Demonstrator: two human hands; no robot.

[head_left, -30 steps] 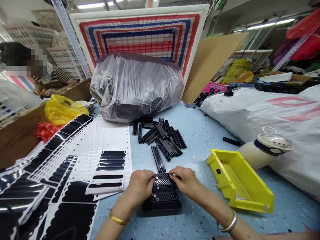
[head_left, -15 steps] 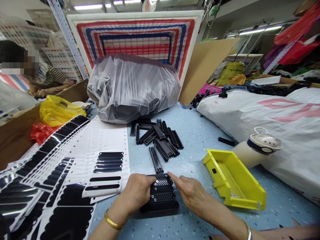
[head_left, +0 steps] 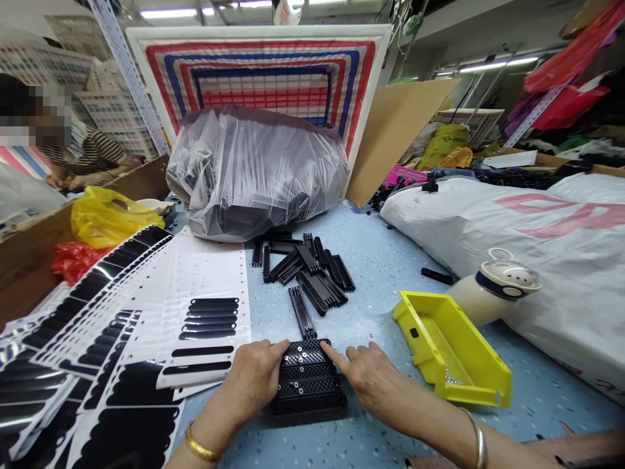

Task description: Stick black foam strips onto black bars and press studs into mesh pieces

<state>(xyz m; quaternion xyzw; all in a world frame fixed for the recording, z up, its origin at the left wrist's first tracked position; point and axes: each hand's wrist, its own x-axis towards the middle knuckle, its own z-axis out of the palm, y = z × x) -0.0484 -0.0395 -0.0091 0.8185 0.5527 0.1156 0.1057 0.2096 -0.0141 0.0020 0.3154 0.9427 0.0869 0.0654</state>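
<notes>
Several black plastic bars (head_left: 312, 385) with a textured top lie side by side in a block in front of me. Small silver rings (head_left: 301, 369) are scattered on their upper faces. My left hand (head_left: 256, 374) grips the block's left side, fingers curled, with the thumb near the far corner. My right hand (head_left: 371, 374) holds nothing; its stretched index finger touches the far right end of the block and the other fingers are bent. Just beyond the block lies a loose black bar (head_left: 303, 314), and a pile of similar bars (head_left: 319, 283) is farther back.
To the right are a yellow bin (head_left: 454, 352) with small silver pieces, a cream bottle (head_left: 481, 296) and a large white sack (head_left: 551, 254). Sheets of black stickers (head_left: 209, 273) cover the left. A plastic-wrapped bundle (head_left: 263, 172) stands behind. Another person (head_left: 92, 153) sits far left.
The right index finger has slid slightly left over the block's far end. Some silver rings sit differently on the bars. The left hand has shifted slightly left; the whole view has moved a little.
</notes>
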